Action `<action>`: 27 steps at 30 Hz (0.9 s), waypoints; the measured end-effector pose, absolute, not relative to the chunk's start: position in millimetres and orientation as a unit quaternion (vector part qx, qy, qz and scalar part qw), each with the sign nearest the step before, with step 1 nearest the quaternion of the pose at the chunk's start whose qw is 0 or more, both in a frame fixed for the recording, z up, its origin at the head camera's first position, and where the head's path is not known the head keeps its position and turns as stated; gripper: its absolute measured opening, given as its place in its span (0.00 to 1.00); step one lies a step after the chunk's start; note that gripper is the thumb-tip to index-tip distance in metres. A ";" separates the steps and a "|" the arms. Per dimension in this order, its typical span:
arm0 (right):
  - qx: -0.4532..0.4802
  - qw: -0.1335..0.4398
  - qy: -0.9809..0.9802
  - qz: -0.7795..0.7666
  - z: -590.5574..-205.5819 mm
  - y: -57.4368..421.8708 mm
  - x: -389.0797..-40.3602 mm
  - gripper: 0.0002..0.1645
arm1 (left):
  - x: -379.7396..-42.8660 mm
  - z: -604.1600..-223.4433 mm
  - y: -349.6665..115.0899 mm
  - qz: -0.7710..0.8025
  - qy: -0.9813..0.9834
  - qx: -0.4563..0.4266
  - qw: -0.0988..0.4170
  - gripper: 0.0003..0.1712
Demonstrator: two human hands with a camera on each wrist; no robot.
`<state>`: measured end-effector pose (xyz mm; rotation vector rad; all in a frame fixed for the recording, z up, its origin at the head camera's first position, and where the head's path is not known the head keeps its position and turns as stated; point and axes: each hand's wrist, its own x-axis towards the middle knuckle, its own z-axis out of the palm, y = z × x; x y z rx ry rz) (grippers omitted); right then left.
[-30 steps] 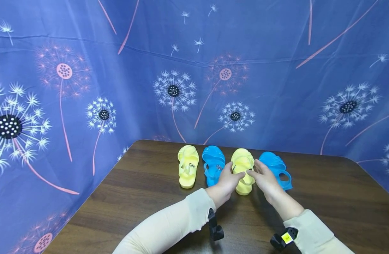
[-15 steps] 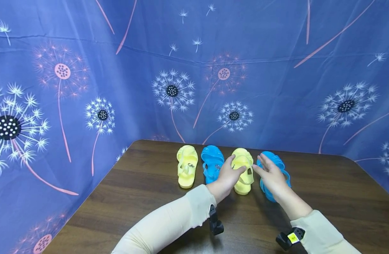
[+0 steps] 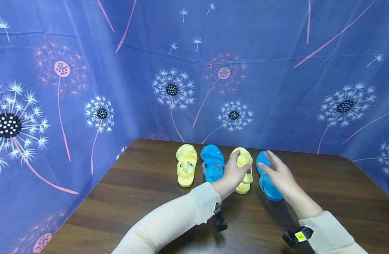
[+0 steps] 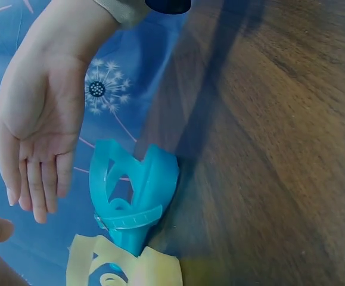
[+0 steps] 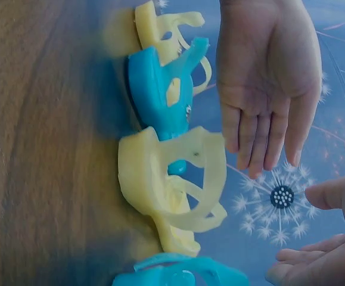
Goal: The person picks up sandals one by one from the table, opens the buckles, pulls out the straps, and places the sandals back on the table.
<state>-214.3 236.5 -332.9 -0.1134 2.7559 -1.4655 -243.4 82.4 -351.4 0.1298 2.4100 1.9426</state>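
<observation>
Alternating yellow and blue sandals stand in a row near the table's back edge in the head view: a yellow sandal [image 3: 186,165], a blue sandal [image 3: 212,160], a second yellow sandal [image 3: 243,185] and a second blue sandal [image 3: 270,190]. My left hand [image 3: 234,173] hovers in front of the middle pair, partly hiding both, thumb and fingers apart. Before the rightmost blue sandal is my right hand [image 3: 281,176], its fingers straight and covering part of the strap. The right wrist view shows my left hand [image 5: 267,83] with palm and extended fingers bare; neither hand holds anything.
The sandals stand on a dark wooden table [image 3: 143,197] with rounded back corners. Behind it hangs a blue cloth [image 3: 277,88] printed with dandelions. A black wrist camera [image 3: 219,218] sits on the left sleeve, and another black wrist camera [image 3: 297,236] on the right.
The right hand has moved away from the second yellow sandal, rightward over the rightmost blue one. That blue sandal's heel end now shows farther left and nearer. The left hand has shifted slightly right.
</observation>
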 end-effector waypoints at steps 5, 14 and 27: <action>-0.031 0.006 0.885 -0.465 -332.8 244.7 -214.3 0.52 | -241.8 -346.8 88.5 0.630 0.775 0.049 0.032 0.37; -0.013 0.008 0.883 -0.468 -338.5 260.7 -213.2 0.52 | -236.3 -342.1 101.3 0.667 0.742 0.052 0.049 0.40; 0.023 0.018 0.875 -0.483 -345.7 285.5 -211.5 0.54 | -230.5 -344.9 121.3 0.627 0.774 0.048 0.074 0.39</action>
